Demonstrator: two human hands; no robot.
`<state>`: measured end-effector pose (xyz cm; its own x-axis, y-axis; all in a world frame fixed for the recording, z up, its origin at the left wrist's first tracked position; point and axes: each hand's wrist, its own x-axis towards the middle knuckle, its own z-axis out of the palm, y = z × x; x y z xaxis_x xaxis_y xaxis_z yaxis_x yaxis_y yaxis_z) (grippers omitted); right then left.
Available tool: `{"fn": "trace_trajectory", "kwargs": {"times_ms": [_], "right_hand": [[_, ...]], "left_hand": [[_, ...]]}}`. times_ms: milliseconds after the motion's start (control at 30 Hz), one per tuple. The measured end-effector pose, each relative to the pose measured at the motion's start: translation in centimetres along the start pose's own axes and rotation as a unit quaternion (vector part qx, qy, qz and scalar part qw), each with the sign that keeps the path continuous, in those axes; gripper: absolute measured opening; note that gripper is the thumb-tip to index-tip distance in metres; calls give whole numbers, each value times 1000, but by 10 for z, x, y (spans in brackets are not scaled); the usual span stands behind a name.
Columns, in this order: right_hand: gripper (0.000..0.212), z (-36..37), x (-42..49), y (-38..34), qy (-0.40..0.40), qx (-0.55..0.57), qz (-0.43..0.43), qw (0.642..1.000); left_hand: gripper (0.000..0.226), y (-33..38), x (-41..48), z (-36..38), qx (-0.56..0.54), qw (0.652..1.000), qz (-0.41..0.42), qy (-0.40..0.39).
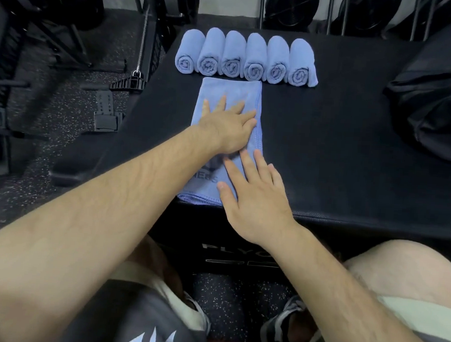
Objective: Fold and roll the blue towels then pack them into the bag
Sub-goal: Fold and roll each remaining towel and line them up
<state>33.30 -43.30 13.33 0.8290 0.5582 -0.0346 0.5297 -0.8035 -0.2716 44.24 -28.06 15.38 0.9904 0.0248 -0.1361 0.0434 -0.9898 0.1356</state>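
On worktop point(326, 140), both hands point(229, 128) flat and unclenched, pressing folded towel point(232, 92); uneven pressure risks skewed edges, loose roll.

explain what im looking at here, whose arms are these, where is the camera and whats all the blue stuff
There is no machine here. A person wears a wide-angle camera on their head, looking forward and down, so the arms are their own.

They sit at a black padded box. At its far side, six rolled blue towels lie side by side. Nearer lies a folded towel, still flat.

The left hand lies on the middle of that towel with straight fingers. The right hand lies flat on its near end. Neither hand holds anything; they seem to be smoothing the towel.

The dark bag sits at the right.
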Motion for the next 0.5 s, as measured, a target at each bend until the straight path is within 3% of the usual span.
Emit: {"fn": "trace_trajectory", "kwargs": {"times_ms": [500], "right_hand": [[58, 4, -2, 0, 28, 28, -7, 999]], "left_hand": [[55, -5, -83, 20, -96, 993, 50, 40]]}}
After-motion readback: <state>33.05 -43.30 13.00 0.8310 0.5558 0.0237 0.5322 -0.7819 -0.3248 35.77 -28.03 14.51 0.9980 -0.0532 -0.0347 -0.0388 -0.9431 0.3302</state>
